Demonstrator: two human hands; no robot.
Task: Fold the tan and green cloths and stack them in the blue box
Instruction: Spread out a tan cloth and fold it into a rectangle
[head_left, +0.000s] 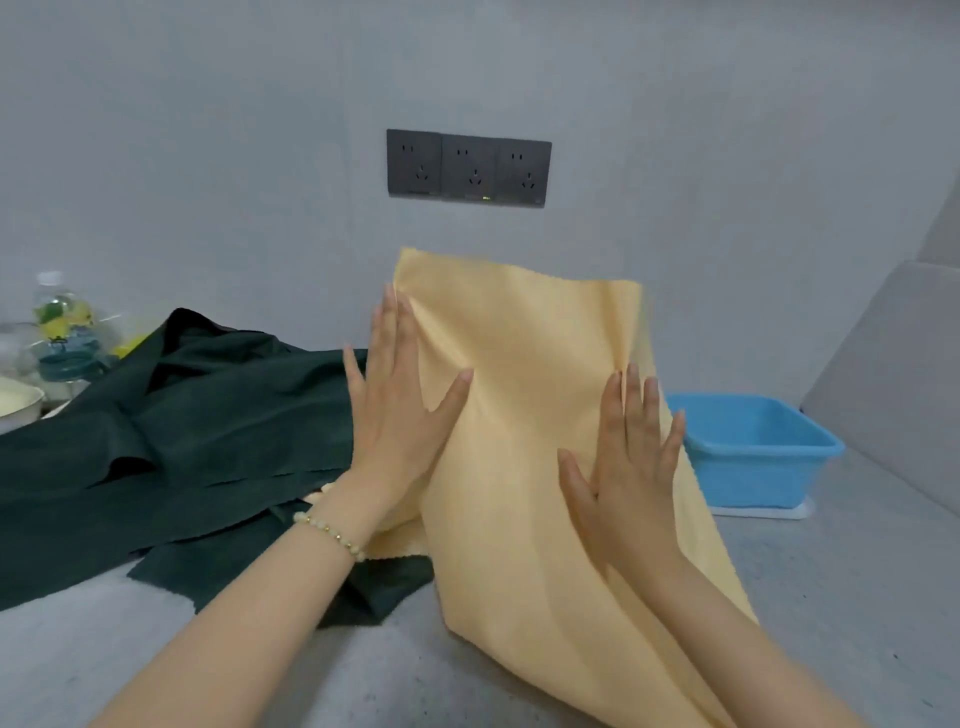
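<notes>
**A:** How far along are you?

**B:** Barely begun, I judge. I have the tan cloth (530, 415) lifted off the grey worktop (831, 597), upright in front of me, with its lower end trailing down toward 6 o'clock.

**A:** What is your hold on it?

**B:** Both hands lie flat against it, fingers straight. My left hand (400, 410) is at its 9 o'clock edge and my right hand (631, 467) at its 3 o'clock edge. The fabric puckers at my fingertips as if nipped between them, but I cannot tell for sure.

**A:** And the rest?

**B:** The dark green cloth (182, 426) lies in an unfolded heap at 9 o'clock of the tan one. The blue box (753, 478) sits at 3 o'clock, and I see no cloth in it. Both folds and the stacking are left.
</notes>
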